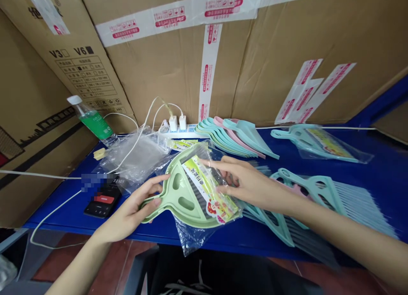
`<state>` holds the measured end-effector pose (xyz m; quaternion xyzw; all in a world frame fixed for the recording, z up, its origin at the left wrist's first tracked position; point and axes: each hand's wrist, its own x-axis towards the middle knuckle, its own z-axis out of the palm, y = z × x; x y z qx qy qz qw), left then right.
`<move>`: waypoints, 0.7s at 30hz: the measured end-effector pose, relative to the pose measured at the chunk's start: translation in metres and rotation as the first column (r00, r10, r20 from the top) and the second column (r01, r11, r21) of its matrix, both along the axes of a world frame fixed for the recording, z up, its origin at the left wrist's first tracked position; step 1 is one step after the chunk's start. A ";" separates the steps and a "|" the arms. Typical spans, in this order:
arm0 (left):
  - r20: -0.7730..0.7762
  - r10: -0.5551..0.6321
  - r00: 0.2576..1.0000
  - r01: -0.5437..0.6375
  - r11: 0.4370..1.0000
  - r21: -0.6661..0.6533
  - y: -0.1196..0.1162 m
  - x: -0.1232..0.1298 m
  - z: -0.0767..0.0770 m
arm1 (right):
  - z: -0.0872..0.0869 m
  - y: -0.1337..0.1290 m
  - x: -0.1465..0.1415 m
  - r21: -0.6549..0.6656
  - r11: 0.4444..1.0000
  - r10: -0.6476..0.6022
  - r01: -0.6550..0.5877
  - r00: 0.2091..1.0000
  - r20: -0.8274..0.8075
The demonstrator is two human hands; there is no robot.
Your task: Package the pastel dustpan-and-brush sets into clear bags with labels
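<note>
Both hands (135, 205) (237, 176) grasp the pale-green plastic dustpan set (183, 193), partly inside a crinkled clear bag (191, 237), centre frame.

V3 (59, 54), V6 (80, 51) on carton (92, 80), Chinese characters (196, 176) on bagged card (207, 186), red-printed tape (195, 12)
</note>
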<state>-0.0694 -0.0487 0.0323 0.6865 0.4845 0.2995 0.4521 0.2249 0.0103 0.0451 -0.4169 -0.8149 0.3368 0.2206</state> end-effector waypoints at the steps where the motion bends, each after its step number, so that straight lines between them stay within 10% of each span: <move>1: -0.011 0.014 1.000 -0.014 1.000 -0.001 -0.001 -0.002 -0.001 | -0.001 0.001 -0.003 -0.002 1.000 0.001 -0.001 1.000 -0.008; 7: 0.011 0.179 0.984 -0.178 0.983 -0.044 -0.018 -0.018 -0.009 | 0.000 0.024 -0.014 -0.080 0.996 0.037 -0.045 0.994 -0.099; 21: -0.041 0.488 0.872 -0.489 0.872 -0.010 -0.060 -0.053 -0.004 | -0.011 0.124 -0.060 0.252 0.964 -0.137 0.084 0.969 0.204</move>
